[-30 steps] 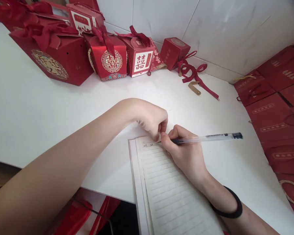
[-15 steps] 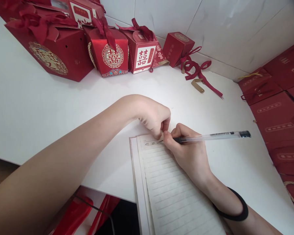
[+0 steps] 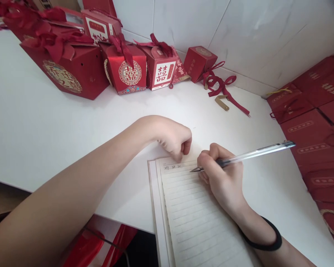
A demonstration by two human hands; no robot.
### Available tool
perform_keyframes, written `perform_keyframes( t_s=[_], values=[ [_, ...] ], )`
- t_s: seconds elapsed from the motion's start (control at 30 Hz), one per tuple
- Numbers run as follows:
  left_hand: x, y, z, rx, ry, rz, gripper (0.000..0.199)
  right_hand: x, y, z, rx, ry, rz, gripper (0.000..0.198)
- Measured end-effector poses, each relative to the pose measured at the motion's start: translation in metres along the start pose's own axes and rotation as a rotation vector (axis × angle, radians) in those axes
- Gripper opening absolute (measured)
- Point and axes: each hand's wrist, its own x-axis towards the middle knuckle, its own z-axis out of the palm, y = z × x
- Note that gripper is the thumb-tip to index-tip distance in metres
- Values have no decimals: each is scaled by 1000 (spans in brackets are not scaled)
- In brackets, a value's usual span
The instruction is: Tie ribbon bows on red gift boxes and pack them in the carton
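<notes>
A lined notebook point(image 3: 200, 215) lies open on the white table, with a few small handwritten characters on its top line. In my right hand point(image 3: 225, 172) is a clear-barrelled gel pen point(image 3: 257, 152), pinched between thumb and fingers. Its tip points left, over or on the page just right of the writing; contact cannot be made out. My left hand point(image 3: 175, 139) is curled closed at the notebook's top edge, its wrist bent, with nothing visible in the fingers. A black band circles my right wrist.
Red gift boxes with ribbons point(image 3: 130, 70) line the back by the tiled wall. A small red box point(image 3: 200, 63), a loose ribbon point(image 3: 225, 87) and a tan strap point(image 3: 222, 103) lie right of them. Red bags or boxes point(image 3: 308, 141) are stacked at the right.
My right hand has moved right with the pen, away from my left fingers, and the pen tip has left the writing. Another character now shows on the top line. The view has shifted slightly.
</notes>
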Motion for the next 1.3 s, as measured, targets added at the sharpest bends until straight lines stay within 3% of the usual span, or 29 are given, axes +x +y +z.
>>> perform_keyframes(
  t_s=[0.1, 0.27, 0.37, 0.5, 0.63, 0.8, 0.87, 0.93, 1.0, 1.13, 1.3],
  values=[
    [1, -4, 1, -34, -13, 45, 34, 3, 1, -11, 39, 84, -93, 33],
    [2, -13, 3, -170, -39, 110, 29, 27, 17, -44, -475, 219, -256, 23],
    [0, -17, 5, -241, 33, 108, 30, 44, 32, -71, -740, 243, -427, 20],
    [0, -17, 6, -200, 131, 29, 27, 58, 57, -101, -916, 245, -547, 28],
    [-5, -18, -1, -81, 429, -55, 22, 66, 81, -116, -1048, 281, -622, 35],
    [-29, -29, -14, 85, 1001, -306, 40, 65, 72, -103, -942, 329, -589, 38],
    [-37, -40, -17, 116, 1275, -463, 42, 57, 53, -90, -803, 238, -459, 35],
    [-40, -55, -19, 130, 1557, -630, 43, 44, 32, -76, -679, 23, -329, 37],
    [-39, -71, -20, 125, 1730, -754, 47, 31, 15, -60, -591, -218, -299, 38],
    [-33, -93, -20, 98, 1704, -809, 54, 12, 2, -35, -577, -534, -331, 34],
    [-26, -96, -18, 125, 1690, -796, 50, 14, 6, -30, -735, -560, -263, 37]
  ],
)
